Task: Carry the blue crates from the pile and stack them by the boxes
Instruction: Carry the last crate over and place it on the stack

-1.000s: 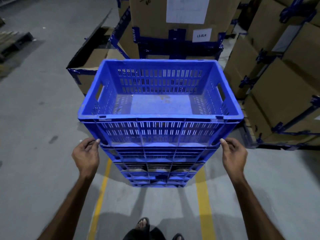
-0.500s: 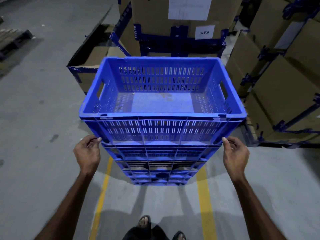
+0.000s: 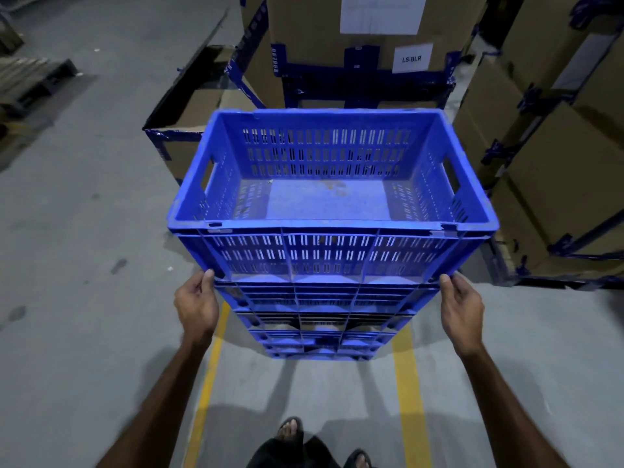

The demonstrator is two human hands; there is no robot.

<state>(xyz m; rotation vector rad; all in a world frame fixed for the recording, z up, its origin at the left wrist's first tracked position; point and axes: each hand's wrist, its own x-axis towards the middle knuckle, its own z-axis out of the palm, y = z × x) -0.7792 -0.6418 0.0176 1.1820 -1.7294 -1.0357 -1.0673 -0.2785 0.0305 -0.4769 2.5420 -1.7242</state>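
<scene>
A stack of several blue slotted crates (image 3: 324,319) stands on the floor straight ahead of me. The top blue crate (image 3: 332,255) is empty and sits level on the others. My left hand (image 3: 196,305) grips its lower left front corner, thumb on the front face and fingers curled round the side. My right hand (image 3: 461,307) grips the lower right front corner the same way. Tall cardboard boxes (image 3: 337,35) with blue strapping stand right behind the stack.
More strapped cardboard boxes (image 3: 547,184) line the right side. An open box (image 3: 189,106) lies behind the stack at the left. A wooden pallet (image 3: 30,79) is far left. Two yellow floor lines (image 3: 209,376) run under the stack. My sandalled feet (image 3: 290,430) are below.
Both hands stay at the top crate's lower front corners, and the left one has closed in tighter against its corner. The stack has not moved.
</scene>
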